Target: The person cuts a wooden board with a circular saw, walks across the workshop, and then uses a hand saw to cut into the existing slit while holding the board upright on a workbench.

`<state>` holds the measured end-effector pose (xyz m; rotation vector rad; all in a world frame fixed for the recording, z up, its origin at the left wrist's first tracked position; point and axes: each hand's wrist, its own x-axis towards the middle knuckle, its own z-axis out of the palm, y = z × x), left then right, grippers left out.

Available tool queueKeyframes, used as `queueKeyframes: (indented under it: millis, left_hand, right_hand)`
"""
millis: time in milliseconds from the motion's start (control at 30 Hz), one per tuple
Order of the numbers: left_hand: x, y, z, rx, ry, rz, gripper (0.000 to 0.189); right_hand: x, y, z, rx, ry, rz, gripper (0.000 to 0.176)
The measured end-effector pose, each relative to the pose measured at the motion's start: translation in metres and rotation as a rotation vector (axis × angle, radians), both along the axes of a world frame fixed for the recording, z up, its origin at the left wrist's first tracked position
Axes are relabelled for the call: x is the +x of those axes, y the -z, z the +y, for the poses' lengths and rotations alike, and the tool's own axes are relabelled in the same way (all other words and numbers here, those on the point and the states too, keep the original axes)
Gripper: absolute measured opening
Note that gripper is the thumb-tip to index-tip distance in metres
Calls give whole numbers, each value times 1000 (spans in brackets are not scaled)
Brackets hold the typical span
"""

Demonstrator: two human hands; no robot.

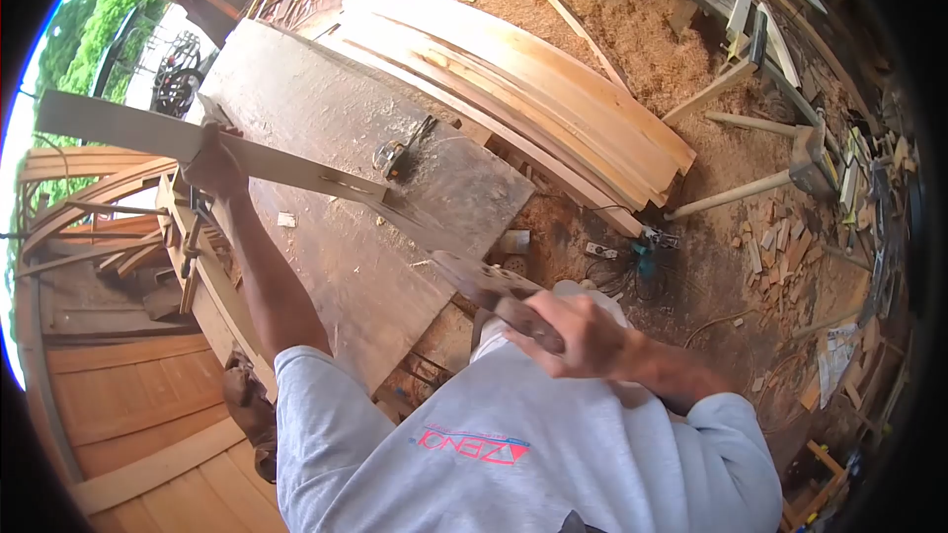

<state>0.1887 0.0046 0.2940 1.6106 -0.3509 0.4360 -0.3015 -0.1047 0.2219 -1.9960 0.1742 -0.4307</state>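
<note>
My left hand point(217, 166) is closed around a long pale board point(286, 166), held raised above the work table point(326, 257) on the left. A narrow slot shows near the board's right end. In front of my shirt, my right hand point(578, 334) grips a dark brown wooden-handled tool point(484, 284) that points up and left toward the board. Its far end is blurred, and I cannot make out its exact kind. Between this tool and the board there is a gap. A small black and yellow tool point(393, 160) lies on the table top among shavings.
Long planks point(553, 79) are stacked beyond the table. Sawdust point(632, 30) and offcuts point(785, 252) cover the floor. A power strip point(600, 251) with cords lies right of the table. A wooden stand point(805, 153) is at right. Panelled woodwork point(148, 385) and a clamp point(193, 242) are at left.
</note>
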Motion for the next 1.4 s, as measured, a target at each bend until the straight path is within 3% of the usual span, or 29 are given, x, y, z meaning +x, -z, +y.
queueKeyframes:
  millis: [133,233,333,433,600,700,833,933,1033,1133,1267,1333,1400]
  left_hand:
    - [-21,-6,-4,13,-3,-1,11]
    - [-28,-2,-10,7,57,-61,14]
    - [-14,0,-6,90,15,-118,21]
    - [-7,-3,-5,97,5,-87,21]
    - [-35,-9,-20,108,18,-72,13]
    - [-44,-8,-25,25,-71,-100,14]
    - [-36,-9,-8,7,-70,-63,12]
    - [-39,-10,-11,51,-19,-67,13]
    - [-46,-5,-20,-60,5,-44,14]
    - [-55,-5,-17,-36,-19,-101,14]
    - [-36,-1,0,5,55,-143,15]
    - [-26,-4,-2,2,46,-113,19]
    - [-11,1,-3,-36,108,-139,16]
  right_hand:
    - [22,30,10,-8,34,-122,24]
    - [-1,-12,3,13,6,-63,27]
    - [-49,-36,-14,-167,-26,-83,29]
    - [-35,-33,-4,-166,-14,-94,29]
    - [78,81,32,67,17,-93,25]
    - [55,51,27,122,42,-83,26]
    - [-32,-8,0,-109,-24,-154,25]
    - [-4,14,9,-78,-43,-102,21]
    - [103,103,29,-6,23,-68,18]
    - [108,86,36,137,50,-129,20]
    - [19,59,-3,-56,15,-219,15]
    - [-12,72,-5,140,32,-37,13]
    - [-18,98,5,148,19,25,14]
